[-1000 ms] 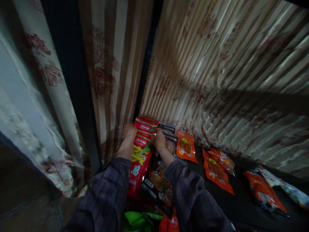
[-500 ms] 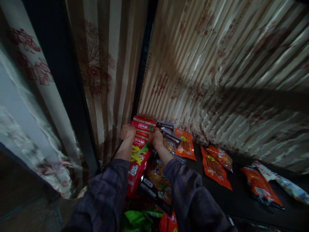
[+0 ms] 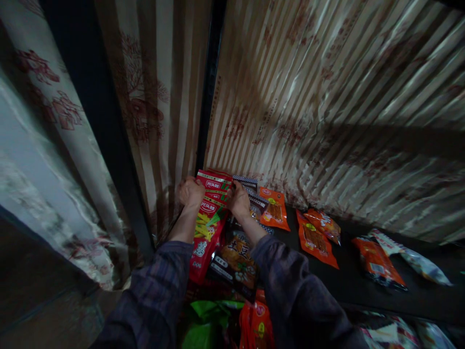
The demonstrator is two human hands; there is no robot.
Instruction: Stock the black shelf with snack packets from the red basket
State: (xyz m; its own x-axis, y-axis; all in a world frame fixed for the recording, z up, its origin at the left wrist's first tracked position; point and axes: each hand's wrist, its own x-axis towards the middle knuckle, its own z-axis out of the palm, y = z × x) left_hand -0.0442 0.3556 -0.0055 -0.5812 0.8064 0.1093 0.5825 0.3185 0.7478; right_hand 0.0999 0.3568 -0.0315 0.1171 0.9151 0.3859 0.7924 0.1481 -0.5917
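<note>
Red snack bags (image 3: pixel 209 220) with white lettering and yellow sticks printed on them stand stacked in the shelf corner. My left hand (image 3: pixel 192 192) has its fingers curled at the left edge of the rear red bag, near its top. At the right edge, my right hand (image 3: pixel 239 199) closes on the same bag; some fingertips are hidden behind my knuckles. Just beside my right hand lie black snack bags with a checkered band (image 3: pixel 258 201). Another black snack bag (image 3: pixel 236 264) with brown food pictured on it lies below my right wrist.
Orange snack packets (image 3: pixel 274 208) lie along the black shelf (image 3: pixel 327 281), with more orange packets (image 3: pixel 315 237) and a white-blue bag (image 3: pixel 421 264) farther right. Striped cloth (image 3: pixel 290 97) hangs behind. A dark post (image 3: pixel 109 121) stands left. Below are a green bag (image 3: pixel 207 322) and red packets (image 3: pixel 256 325).
The view has shifted slightly, bringing more of the lower packets into sight. Both hands stay at the sides of the red bags, with the right fingers a little more raised.
</note>
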